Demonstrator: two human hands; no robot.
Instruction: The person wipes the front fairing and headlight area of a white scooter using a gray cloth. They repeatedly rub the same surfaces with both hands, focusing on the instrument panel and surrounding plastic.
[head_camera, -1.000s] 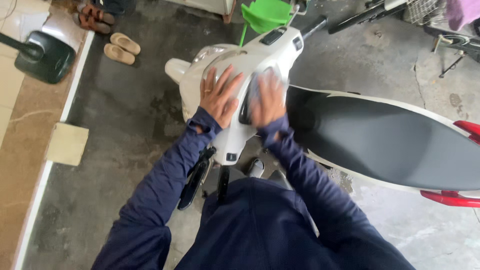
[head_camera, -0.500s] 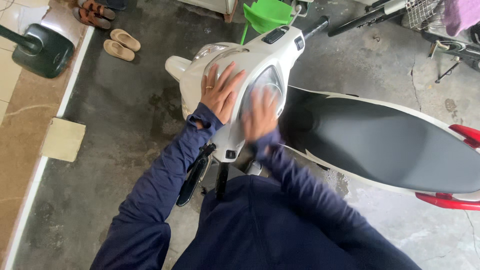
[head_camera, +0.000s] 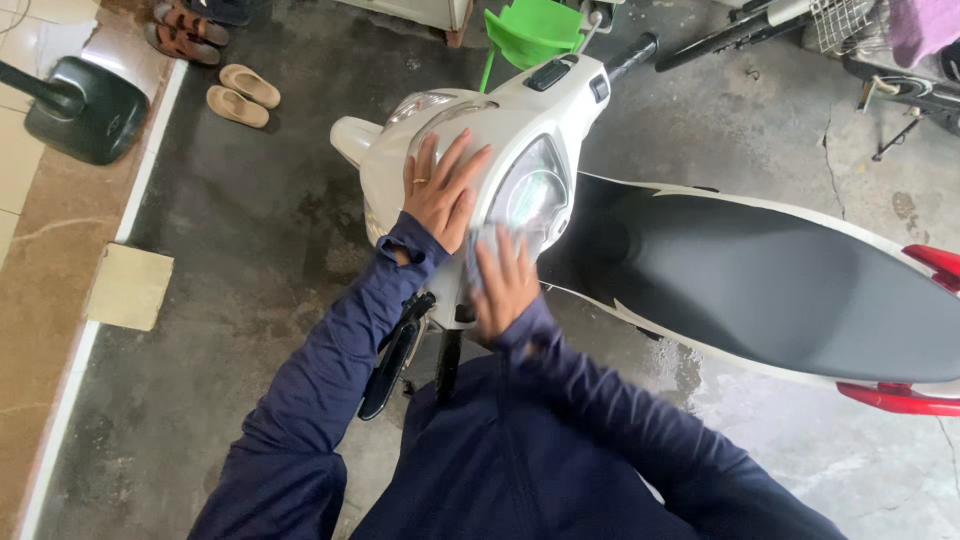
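A white scooter (head_camera: 520, 130) stands before me, its black seat (head_camera: 770, 280) stretching to the right. My left hand (head_camera: 443, 190) lies flat with fingers spread on the white handlebar cover, a ring on one finger. My right hand (head_camera: 503, 283) presses a pale blue-grey cloth (head_camera: 480, 250) against the lower edge of the oval instrument panel (head_camera: 530, 195). Most of the cloth is hidden under the hand. Both arms wear dark blue sleeves.
A black mirror (head_camera: 85, 110) rises at the far left. Sandals (head_camera: 238, 95) lie on the concrete floor near a tiled step (head_camera: 60, 300). A green plastic chair (head_camera: 535, 30) stands beyond the handlebar. A bicycle with a wire basket (head_camera: 850, 25) is at top right.
My right hand with the cloth has slid down the instrument panel toward me. My left hand has stayed on the handlebar cover.
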